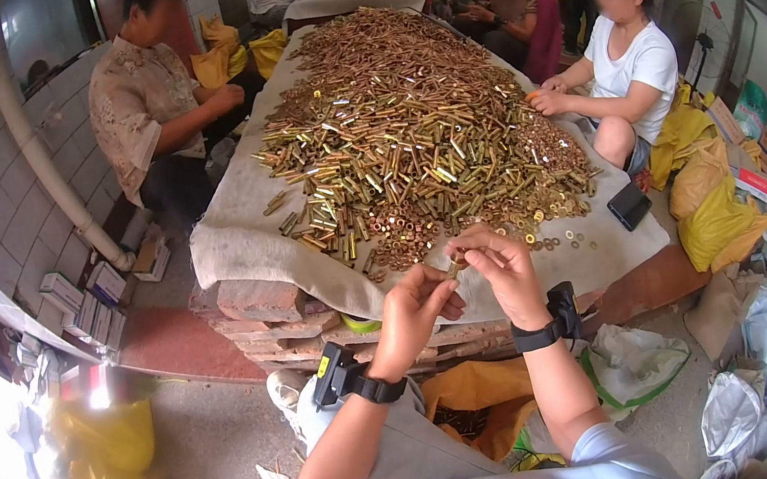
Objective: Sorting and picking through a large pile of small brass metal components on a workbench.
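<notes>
Just off the near edge of the table, my left hand (416, 306) is closed round a short brass-coloured bolt (453, 271), its upper end sticking out past the thumb and fingertips. Against that end my right hand (499, 272) pinches thumb and fingers together; whatever small piece they hold is mostly hidden. Beyond my hands lies a heap of brass-coloured bolts and sleeves (391, 154). Reddish nuts (400, 234) gather at its near edge, and flat washers (552, 206) are scattered to the right. Each of my wrists wears a black strap with a small box.
A pale cloth (236, 217) covers the table, which stands on stacked bricks (259, 300). A black box-like object (629, 206) lies at its right corner. People sit along both sides. Below my arms is an orange sack (484, 383); yellow sacks (712, 215) lie to the right.
</notes>
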Demonstrator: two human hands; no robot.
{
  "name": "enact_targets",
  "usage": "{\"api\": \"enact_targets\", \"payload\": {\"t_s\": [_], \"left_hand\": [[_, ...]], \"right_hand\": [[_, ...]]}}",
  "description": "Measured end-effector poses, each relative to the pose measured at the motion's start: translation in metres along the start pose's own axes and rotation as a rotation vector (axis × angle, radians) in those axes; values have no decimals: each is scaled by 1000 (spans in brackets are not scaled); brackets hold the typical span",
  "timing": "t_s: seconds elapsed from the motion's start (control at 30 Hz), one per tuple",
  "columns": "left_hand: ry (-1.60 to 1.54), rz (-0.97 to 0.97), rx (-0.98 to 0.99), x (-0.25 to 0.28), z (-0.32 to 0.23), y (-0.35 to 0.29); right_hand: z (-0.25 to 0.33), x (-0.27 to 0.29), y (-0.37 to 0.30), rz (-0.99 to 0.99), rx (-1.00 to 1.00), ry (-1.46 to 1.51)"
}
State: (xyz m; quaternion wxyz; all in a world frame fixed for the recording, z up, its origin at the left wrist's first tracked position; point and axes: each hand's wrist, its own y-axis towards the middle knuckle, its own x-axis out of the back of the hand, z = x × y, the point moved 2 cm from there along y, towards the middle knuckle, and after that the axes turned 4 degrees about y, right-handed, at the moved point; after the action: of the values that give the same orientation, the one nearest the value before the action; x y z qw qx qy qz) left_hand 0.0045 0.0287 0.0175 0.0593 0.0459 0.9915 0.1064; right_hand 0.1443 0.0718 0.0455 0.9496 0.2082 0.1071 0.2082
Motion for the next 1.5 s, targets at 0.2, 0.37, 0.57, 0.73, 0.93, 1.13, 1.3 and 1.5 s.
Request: {"api": "enact_targets", "payload": {"t_s": [0.2, 0.37, 0.57, 0.73, 0.93, 1.13, 1.3, 1.5], "left_hand": [[-41, 11, -32, -1, 2, -1], [-13, -29, -16, -3, 5, 0], [176, -75, -38, -13, 1, -4], [95, -147, -50, -6, 6, -1], [156, -127, -9, -14, 3, -5], [177, -157, -54, -12, 5, -3], [132, -197, -63, -10, 6, -2], [117, -200, -58, -4, 8, 0]], "right_hand": [[-4, -11, -2, -51, 4, 181], [-9, -10, -10, -126, 17, 163], [-21, -5, -15, -159, 60, 227], [0, -22, -14, -194, -27, 191], [-10, -8, -20, -248, 24, 181], [-4, -16, -20, -192, -11, 247], [-17, -7, -29, -238, 19, 204], [-14, -9, -30, -164, 40, 116]]}}
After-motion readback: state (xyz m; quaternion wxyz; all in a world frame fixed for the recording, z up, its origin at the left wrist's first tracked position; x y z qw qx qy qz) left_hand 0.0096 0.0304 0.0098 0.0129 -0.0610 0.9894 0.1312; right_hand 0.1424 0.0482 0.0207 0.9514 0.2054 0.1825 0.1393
